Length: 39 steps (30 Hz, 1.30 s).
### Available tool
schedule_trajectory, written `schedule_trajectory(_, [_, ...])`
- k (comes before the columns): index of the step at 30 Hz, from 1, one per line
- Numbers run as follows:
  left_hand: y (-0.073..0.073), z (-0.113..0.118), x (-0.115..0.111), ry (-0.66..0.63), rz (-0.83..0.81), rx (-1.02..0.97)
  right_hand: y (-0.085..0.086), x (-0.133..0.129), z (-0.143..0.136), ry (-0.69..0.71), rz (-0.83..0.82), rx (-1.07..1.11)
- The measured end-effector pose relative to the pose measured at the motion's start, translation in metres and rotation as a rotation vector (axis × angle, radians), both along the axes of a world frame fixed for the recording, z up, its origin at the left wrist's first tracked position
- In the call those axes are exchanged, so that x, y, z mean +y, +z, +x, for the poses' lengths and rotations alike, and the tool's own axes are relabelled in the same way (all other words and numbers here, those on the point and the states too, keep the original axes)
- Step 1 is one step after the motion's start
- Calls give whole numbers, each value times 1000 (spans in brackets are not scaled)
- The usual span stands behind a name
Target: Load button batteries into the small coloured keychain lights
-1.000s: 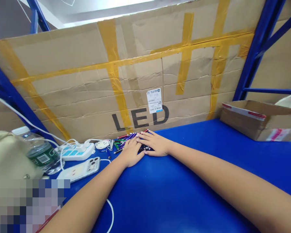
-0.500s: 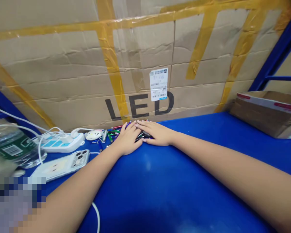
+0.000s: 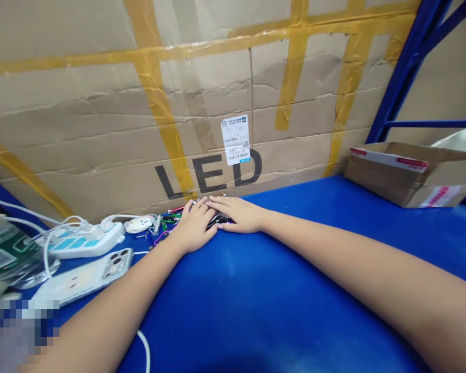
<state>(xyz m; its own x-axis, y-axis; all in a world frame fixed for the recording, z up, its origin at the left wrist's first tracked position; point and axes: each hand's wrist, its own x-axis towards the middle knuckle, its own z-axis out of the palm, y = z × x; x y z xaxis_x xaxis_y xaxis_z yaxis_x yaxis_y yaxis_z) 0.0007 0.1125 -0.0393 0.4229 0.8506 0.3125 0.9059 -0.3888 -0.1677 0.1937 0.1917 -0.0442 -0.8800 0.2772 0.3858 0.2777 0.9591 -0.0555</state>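
Note:
A pile of small, shiny coloured pieces point(image 3: 215, 221) lies on the blue table point(image 3: 256, 300) against a large cardboard box; their exact kind cannot be made out. My left hand point(image 3: 196, 226) rests over the pile from the left, fingers stretched out and slightly apart. From the right, my right hand point(image 3: 241, 214) lies on the same pile, its fingers extended and its fingertips meeting those of the left. Dark and purple pieces show in the gap between both hands. More red, green and blue pieces stick out left of my left hand. The palms hide much of the pile.
The large taped cardboard box point(image 3: 112, 129) marked LED stands behind. At left are a white cat-face item point(image 3: 140, 224), a power strip point(image 3: 91, 244) with cables, a phone point(image 3: 85, 274) and a plastic bottle point(image 3: 8, 254). An open carton point(image 3: 384, 173) sits right, beside a blue post point(image 3: 398, 88).
The view has turned to the right, so everything appears shifted left and more of the open carton shows. Both hands stay over the pile in nearly the same pose.

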Motion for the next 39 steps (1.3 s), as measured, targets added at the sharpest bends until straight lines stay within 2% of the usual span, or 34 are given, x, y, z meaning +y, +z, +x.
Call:
schedule_trajectory(12, [17, 9, -15, 51, -107, -65, 8, -11, 1, -48, -91, 1])
schedule_trajectory(27, [17, 10, -17, 90, -133, -122, 9, -13, 3, -48, -191, 26])
schedule_trajectory(34, [16, 10, -17, 87, -105, -131, 9, -12, 3, -83, -167, -20])
schedule_trajectory(39, [14, 8, -13, 82, -100, -99, 3, -5, 1, -58, -134, 7])
